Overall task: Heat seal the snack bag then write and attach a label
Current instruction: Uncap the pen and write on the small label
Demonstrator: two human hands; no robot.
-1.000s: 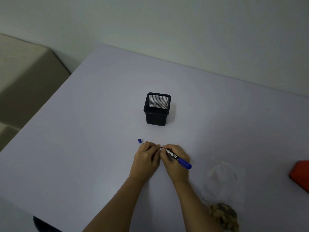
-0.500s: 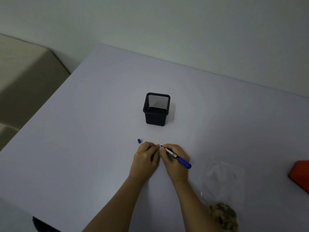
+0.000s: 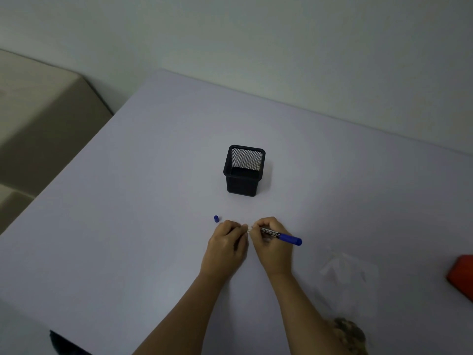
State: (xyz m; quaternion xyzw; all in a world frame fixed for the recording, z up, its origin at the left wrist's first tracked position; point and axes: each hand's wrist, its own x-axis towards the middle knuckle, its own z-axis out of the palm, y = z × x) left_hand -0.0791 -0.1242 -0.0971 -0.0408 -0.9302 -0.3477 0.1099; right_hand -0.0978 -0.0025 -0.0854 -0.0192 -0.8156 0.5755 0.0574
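Tilting slightly flatter, the blue-and-black marker pen (image 3: pixel 277 234) is pointing frame-left from the gripping right hand (image 3: pixel 272 243) onto the small white label (image 3: pixel 248 229) the left hand (image 3: pixel 226 244) is pinching.

Uncapped blue-and-black marker (image 3: pixel 280 235), held slanted, tip touching a tiny white label (image 3: pixel 248 229). Its blue cap (image 3: pixel 216 219) sits just left. Clear snack bag (image 3: pixel 345 275) lies well right, brown snacks at its near end.

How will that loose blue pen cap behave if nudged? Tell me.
The pen cap looks small and plastic, so probably very light. It seems to stand on end, so a nudge likely tips it; being round, it may roll.
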